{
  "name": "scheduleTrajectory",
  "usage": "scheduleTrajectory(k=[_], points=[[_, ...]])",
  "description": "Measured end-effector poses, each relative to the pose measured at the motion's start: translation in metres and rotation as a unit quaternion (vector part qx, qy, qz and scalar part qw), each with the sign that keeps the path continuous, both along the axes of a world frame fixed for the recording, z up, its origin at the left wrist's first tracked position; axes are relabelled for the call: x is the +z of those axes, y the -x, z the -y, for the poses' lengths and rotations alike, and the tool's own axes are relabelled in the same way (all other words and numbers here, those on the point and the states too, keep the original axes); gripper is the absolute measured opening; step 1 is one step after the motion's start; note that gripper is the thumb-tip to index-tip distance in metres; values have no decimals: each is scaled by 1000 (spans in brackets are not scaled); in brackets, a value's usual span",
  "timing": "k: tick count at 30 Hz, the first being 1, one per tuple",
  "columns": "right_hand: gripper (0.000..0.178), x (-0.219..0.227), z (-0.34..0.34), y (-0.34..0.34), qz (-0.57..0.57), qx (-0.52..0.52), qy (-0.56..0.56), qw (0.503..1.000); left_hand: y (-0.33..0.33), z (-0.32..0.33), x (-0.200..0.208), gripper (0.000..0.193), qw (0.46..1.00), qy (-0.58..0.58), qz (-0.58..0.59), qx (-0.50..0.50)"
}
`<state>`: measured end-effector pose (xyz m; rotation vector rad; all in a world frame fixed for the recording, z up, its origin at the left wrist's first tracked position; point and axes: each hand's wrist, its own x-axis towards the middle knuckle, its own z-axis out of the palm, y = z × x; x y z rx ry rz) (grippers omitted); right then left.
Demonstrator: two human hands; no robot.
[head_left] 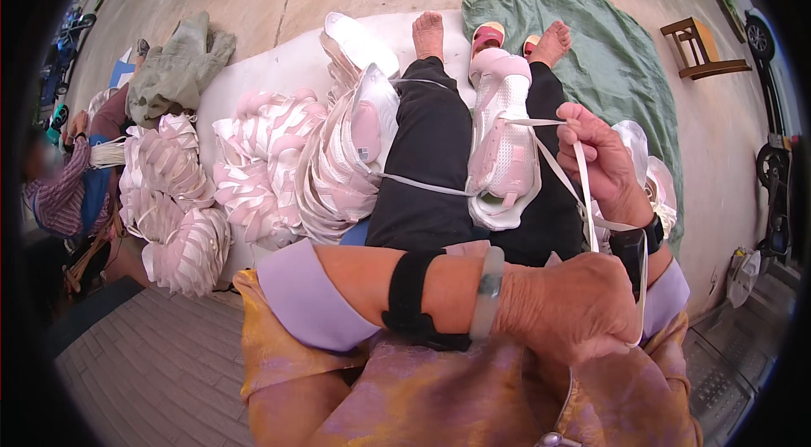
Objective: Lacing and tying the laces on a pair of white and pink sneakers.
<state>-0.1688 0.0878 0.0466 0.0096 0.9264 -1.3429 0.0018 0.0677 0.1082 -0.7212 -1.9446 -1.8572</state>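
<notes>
A pink and white shoe upper (504,139) with perforated white panels lies lengthwise across my legs. A white shoelace (583,185) runs from it in strands up to both hands. My right hand (601,158) is just right of the upper, thumb and fingers pinched on the lace. Closer to my body, my left hand (574,305) is crossed over to the right and closed, its back toward me. Lace strands enter and loop past its knuckles; its fingertips are hidden. A thin pale band (422,184) stretches over my thigh to the upper.
Left of my legs are fanned stacks of pink and white uppers (338,168), with further bundles (173,202) beyond. More uppers (634,143) lie at my right. A green cloth (591,50) and a small wooden stool (701,46) are ahead right. Another person (63,193) sits far left.
</notes>
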Motion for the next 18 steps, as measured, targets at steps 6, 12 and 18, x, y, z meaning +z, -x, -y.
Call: scheduleTrajectory(k=[6, 12, 18], points=[[10, 3, -74, 51, -46, -79, 104, 990, -67, 62, -4, 11, 986, -18, 146, 80], [27, 38, -154, 108, -392, 149, -110, 901, -160, 99, -38, 17, 790, -283, 387, 382], [22, 9, -170, 116, -443, 321, -178, 818, -216, 132, -101, 21, 624, -320, 440, 562]])
